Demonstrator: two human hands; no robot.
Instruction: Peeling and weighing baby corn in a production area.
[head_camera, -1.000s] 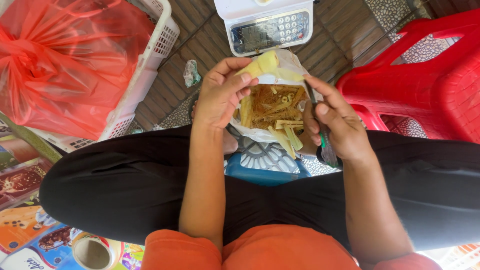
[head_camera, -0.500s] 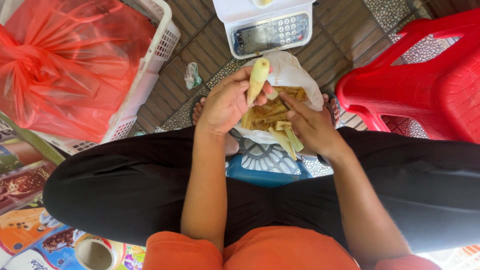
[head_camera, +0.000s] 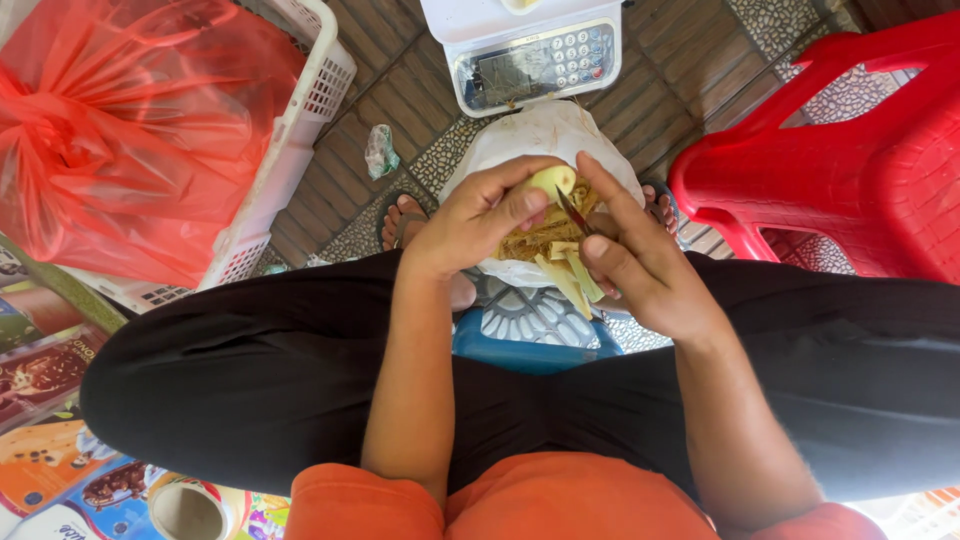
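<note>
Near the body, black trousers (head_camera: 260, 370) cover the spread knees, and a blue stool (head_camera: 530, 345) shows between them. Just past the knees the two hands meet.

The left hand (head_camera: 470, 220) has its fingers (head_camera: 520, 200) wrapped tight around a pale yellow fruit (head_camera: 553, 180). The right hand (head_camera: 640, 260) pinches a small knife (head_camera: 574, 212), with the blade lying on the fruit. The fruit is held right over a white bag (head_camera: 540, 135) on the floor, and peels (head_camera: 565, 275) lie in the bag's mouth.

To peel well, I think the blade should stay flat and slide away from the left thumb, with the fruit turned a bit after each strip, so the peel drops into the bag.

Room is tight. A red chair (head_camera: 850, 170) stands close on the right. A white basket (head_camera: 300, 130) with a red bag (head_camera: 120, 130) sits on the left. A scale (head_camera: 530, 55) is just behind the white bag.
</note>
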